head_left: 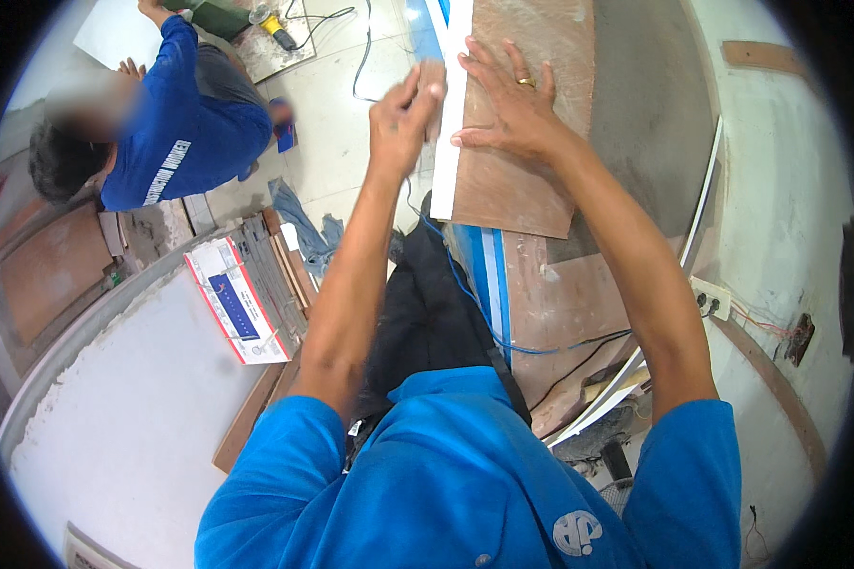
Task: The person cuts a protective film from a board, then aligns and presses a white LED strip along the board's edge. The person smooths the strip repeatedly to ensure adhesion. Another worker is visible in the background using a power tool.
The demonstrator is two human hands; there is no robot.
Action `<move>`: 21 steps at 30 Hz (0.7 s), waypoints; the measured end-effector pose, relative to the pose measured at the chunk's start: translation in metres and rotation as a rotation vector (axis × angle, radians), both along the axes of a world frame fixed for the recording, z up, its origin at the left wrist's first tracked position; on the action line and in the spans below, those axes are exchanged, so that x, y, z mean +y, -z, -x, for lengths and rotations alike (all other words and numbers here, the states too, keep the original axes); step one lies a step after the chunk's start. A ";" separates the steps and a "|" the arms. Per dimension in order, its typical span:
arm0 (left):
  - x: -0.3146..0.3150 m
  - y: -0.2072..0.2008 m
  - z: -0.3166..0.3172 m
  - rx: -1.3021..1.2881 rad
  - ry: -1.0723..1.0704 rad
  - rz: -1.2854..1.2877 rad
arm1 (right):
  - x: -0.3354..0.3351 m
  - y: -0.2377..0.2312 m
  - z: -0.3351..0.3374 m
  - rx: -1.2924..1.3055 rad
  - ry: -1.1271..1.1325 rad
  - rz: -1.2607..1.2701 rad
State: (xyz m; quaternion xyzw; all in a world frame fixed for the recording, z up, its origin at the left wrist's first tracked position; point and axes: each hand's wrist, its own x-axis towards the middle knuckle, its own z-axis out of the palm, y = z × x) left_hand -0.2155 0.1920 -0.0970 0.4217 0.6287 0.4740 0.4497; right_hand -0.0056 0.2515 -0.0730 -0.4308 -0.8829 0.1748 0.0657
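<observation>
A brown flat board (517,194) with a white strip (445,180) along its left edge lies in front of me. My left hand (396,128) is closed round a small brown piece (435,93), pressed at or close beside the outer side of the white strip. That piece is blurred, so I cannot tell whether it is a sanding block or folded sandpaper. Spread flat on the board, my right hand (522,109) has its thumb and fingertips by the white strip. A ring shows on one of its fingers.
At the upper left a person (194,133) in a blue shirt crouches near a yellow power tool (277,30). Bundled boxes of tiles (237,299) stand left of me. A blue cord (531,351) runs past my legs; a socket (710,299) with loose wires is right.
</observation>
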 end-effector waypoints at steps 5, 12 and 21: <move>-0.030 0.002 0.012 -0.364 -0.169 0.065 | 0.003 0.002 -0.003 -0.016 0.037 0.037; -0.136 -0.016 0.002 -0.294 -0.004 0.153 | 0.001 0.006 -0.002 -0.005 0.044 0.008; -0.089 -0.009 -0.003 -0.191 0.015 0.073 | 0.001 0.000 0.001 -0.046 0.074 0.055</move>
